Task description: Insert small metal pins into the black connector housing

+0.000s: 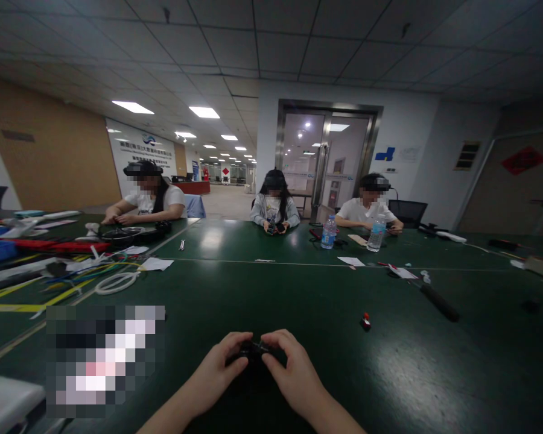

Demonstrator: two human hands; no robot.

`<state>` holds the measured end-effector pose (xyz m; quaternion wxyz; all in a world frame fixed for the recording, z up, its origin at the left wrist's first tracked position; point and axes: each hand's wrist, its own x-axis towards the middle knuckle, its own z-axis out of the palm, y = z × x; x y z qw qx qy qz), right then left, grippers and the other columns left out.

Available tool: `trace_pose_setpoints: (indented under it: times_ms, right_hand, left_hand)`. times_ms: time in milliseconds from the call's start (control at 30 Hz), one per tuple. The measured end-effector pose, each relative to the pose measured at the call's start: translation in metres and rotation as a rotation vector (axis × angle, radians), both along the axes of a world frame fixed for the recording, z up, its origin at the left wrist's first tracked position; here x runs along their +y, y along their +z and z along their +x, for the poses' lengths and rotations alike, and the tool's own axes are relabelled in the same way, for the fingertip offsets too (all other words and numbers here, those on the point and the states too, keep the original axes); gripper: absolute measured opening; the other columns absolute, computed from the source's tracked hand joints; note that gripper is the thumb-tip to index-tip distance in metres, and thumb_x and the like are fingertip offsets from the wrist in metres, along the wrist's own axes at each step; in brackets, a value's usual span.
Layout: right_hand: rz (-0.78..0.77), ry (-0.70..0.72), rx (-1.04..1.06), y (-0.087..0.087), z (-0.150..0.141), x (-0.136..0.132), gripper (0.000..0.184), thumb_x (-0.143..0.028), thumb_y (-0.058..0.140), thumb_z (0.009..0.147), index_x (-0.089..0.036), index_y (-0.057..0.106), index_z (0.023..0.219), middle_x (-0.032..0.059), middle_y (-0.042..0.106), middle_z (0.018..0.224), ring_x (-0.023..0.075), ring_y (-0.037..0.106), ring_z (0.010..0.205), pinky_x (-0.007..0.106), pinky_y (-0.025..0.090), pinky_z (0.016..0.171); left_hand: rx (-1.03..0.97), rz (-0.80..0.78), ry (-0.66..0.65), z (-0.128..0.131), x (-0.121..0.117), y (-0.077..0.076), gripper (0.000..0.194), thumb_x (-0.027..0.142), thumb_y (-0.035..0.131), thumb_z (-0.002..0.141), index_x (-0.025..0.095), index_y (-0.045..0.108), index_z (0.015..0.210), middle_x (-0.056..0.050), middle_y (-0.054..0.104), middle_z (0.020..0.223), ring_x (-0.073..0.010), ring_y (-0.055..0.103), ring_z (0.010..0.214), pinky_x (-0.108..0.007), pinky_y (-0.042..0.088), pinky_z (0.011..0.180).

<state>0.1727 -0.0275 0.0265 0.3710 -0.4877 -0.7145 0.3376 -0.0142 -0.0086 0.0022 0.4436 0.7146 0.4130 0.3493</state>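
Note:
Low over the dark green tabletop (pixel 199 325), both my hands close on one small black object (pixel 254 348). My left hand (pixel 224 360) grips its left end between thumb and fingers. On the opposite end, the thumb and fingers of my right hand (pixel 289 360) are closed as well. The object is dark and partly covered by my fingertips, so its kind does not show. To the right of my hands lies a small red and black item (pixel 366 321), apart from them.
Cables, including a white coil (pixel 116 283), clutter the left side. A blurred patch (pixel 104 361) covers something at front left. Two water bottles (pixel 329 232) stand across the table. A black-handled tool (pixel 438 302) lies right. Three people (pixel 275 208) sit opposite.

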Motion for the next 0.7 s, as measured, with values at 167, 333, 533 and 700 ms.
trace_pose_setpoints:
  times_ms: [167, 333, 533, 700]
  right_hand:
    - [0.042, -0.066, 0.098, -0.006, 0.003, 0.005, 0.022, -0.023, 0.052, 0.075, -0.022, 0.058, 0.096, 0.0025, 0.057, 0.095, 0.0172, 0.053, 0.092, 0.031, 0.041, 0.084]
    - [-0.02, -0.105, 0.156, -0.004, 0.007, 0.007, 0.026, -0.028, 0.051, 0.076, -0.022, 0.056, 0.101, 0.0028, 0.058, 0.099, 0.0187, 0.052, 0.097, 0.033, 0.038, 0.088]
    - [-0.105, -0.145, 0.283, -0.004, 0.01, 0.009, 0.023, -0.03, 0.049, 0.078, -0.021, 0.055, 0.098, 0.0034, 0.058, 0.099, 0.0199, 0.054, 0.095, 0.036, 0.042, 0.084]
    - [-0.128, -0.181, 0.46, -0.013, 0.01, 0.015, 0.03, -0.032, 0.051, 0.078, -0.02, 0.053, 0.105, 0.005, 0.059, 0.101, 0.0202, 0.054, 0.099, 0.036, 0.042, 0.087]
  left_hand:
    - [-0.003, 0.005, 0.042, 0.0, 0.001, -0.001, 0.037, 0.022, 0.051, 0.074, 0.02, 0.05, 0.112, -0.006, 0.055, 0.112, -0.021, 0.053, 0.103, -0.035, 0.039, 0.092]
    - [0.017, -0.014, 0.059, 0.001, -0.001, 0.004, 0.038, 0.022, 0.05, 0.076, 0.019, 0.048, 0.113, -0.007, 0.055, 0.113, -0.02, 0.053, 0.101, -0.034, 0.04, 0.091]
    - [-0.04, -0.069, 0.055, -0.001, 0.001, 0.004, 0.042, 0.027, 0.053, 0.075, 0.018, 0.048, 0.115, -0.007, 0.056, 0.115, -0.0212, 0.052, 0.106, -0.034, 0.038, 0.093]
    - [-0.087, -0.1, 0.053, -0.003, 0.004, -0.001, 0.043, 0.031, 0.056, 0.075, 0.019, 0.048, 0.115, -0.008, 0.055, 0.117, -0.0226, 0.05, 0.109, -0.036, 0.037, 0.095]
